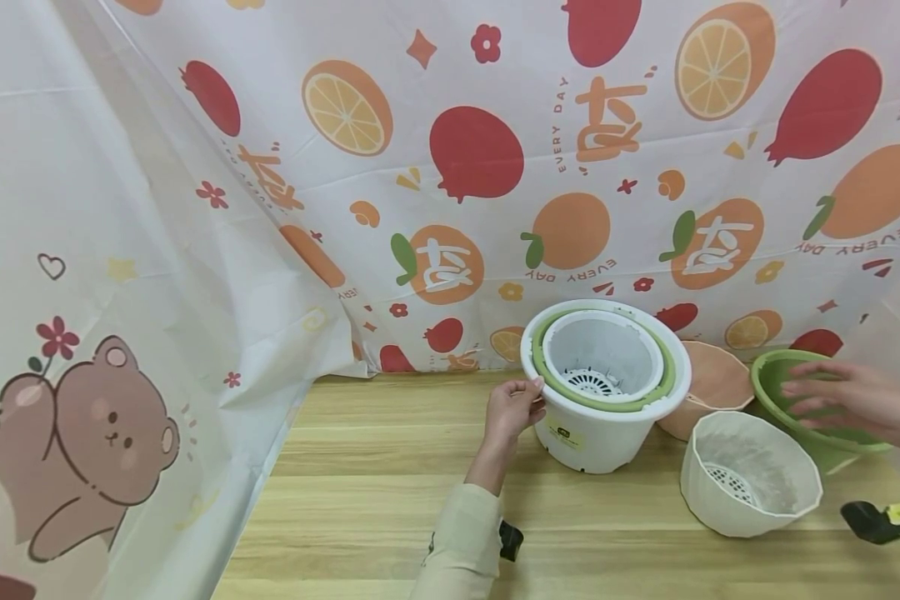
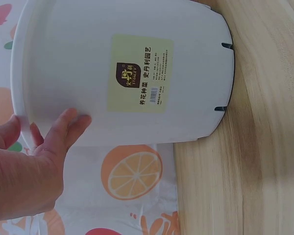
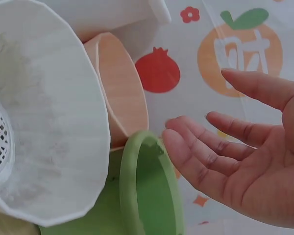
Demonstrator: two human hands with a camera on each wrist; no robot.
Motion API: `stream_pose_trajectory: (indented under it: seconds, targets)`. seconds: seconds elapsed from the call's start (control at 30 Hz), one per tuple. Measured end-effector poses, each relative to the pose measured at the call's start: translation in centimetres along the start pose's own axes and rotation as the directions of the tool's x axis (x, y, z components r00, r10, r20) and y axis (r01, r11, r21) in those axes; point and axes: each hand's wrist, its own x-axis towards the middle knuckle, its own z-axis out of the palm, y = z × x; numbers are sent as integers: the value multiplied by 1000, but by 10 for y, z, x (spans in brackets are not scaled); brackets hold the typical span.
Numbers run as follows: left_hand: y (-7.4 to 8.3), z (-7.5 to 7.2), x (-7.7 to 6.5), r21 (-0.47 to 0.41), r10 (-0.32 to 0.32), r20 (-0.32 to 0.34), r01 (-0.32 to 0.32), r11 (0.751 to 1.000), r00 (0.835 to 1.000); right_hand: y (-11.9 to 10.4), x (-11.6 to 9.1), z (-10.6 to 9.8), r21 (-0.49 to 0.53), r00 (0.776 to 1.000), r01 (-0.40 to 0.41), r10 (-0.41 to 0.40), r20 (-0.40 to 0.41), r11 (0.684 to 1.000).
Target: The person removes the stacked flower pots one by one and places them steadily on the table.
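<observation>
The left hand (image 1: 516, 408) pinches a big white pot (image 1: 598, 446); the right hand (image 1: 855, 400) holds nothing.
Thumb and fingers nip the rim on its left side; the pot stands on the wooden table (image 1: 367, 500). The other hand's fingers are loose and spread out, near the green pot (image 1: 821, 446).
</observation>
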Motion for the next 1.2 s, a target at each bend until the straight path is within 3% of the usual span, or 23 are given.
stream_pose_trajectory:
  seconds: [0.33,0.47,0.6,0.87,1.2]
  targets:
    - [0,1,1,15,-18,-6,18,1000,1000,-20,6,22,41,998,58,-59,24,997]
    - [0,0,1,14,-15,-8,15,1000,1000,-28,9,32,44,994,81,-84,71,996]
    - [1,0,0,15,-7,-8,8,1000,1000,-34,11,43,10,989,78,-79,126,997]
    - [0,0,-1,16,-1,-5,1,1000,1000,-39,17,60,7,986,78,-78,148,997]
    - [0,0,-1,10,-5,-7,5,1000,1000,-45,25,82,111,982,73,-90,164,991]
